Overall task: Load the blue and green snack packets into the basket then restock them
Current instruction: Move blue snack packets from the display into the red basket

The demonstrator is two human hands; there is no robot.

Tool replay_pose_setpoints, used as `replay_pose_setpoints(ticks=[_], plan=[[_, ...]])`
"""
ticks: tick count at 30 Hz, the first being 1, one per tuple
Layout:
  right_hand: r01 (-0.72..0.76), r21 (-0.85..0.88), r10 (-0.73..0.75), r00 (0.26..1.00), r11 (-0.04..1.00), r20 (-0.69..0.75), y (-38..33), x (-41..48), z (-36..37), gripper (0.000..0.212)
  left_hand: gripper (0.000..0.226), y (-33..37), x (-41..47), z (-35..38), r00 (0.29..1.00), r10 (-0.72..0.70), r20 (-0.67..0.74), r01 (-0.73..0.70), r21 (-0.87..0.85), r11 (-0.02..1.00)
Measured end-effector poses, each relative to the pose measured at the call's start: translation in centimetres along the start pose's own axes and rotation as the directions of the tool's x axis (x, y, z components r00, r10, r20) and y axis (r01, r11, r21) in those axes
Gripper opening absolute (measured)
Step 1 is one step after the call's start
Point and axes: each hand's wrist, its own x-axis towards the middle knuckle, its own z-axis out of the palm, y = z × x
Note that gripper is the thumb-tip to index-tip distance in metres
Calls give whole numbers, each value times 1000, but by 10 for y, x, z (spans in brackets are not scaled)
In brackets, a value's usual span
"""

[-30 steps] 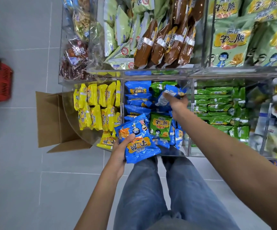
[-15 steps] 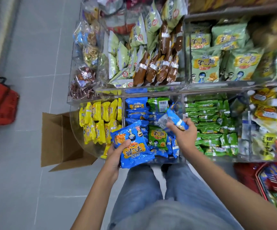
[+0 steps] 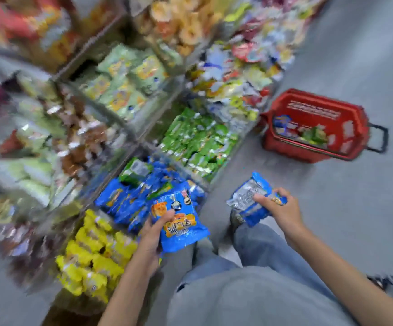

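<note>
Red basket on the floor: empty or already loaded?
Partly loaded. Blue and green packets lie inside the red basket, and some of its inside wall shows bare. Blur hides the count.

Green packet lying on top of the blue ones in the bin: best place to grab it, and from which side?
Probably from above: the green foil packet lies tilted atop the blue packets, upper face exposed. Pinch its raised edge nearest the person; blur hides the seams.

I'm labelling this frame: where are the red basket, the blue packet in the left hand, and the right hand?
red basket (image 3: 313, 109): head view, on its far rim.
blue packet (image 3: 181, 228): head view, on its printed front.
right hand (image 3: 282, 211): head view, back of the hand.
</note>
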Motion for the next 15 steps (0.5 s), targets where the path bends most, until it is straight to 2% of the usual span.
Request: replay_pose_setpoints(ticks=[3, 8, 11, 15], plan=[[-50, 104, 66, 986, 993, -155, 17, -11, -54, 21, 28, 7, 15, 57, 987, -45, 152, 23, 143, 989], [-75, 271, 171, 921, 960, -351, 38, -13, -130, 12, 55, 8, 36, 173, 924, -143, 356, 18, 331, 943], [-85, 320, 210, 901, 944, -380, 36, 7, -171, 10, 58, -1, 45, 242, 895, -170, 413, -8, 397, 918], [-97, 329, 225, 898, 939, -377, 22, 45, -218, 27, 51, -13, 54, 315, 887, -211, 410, 26, 413, 910]])
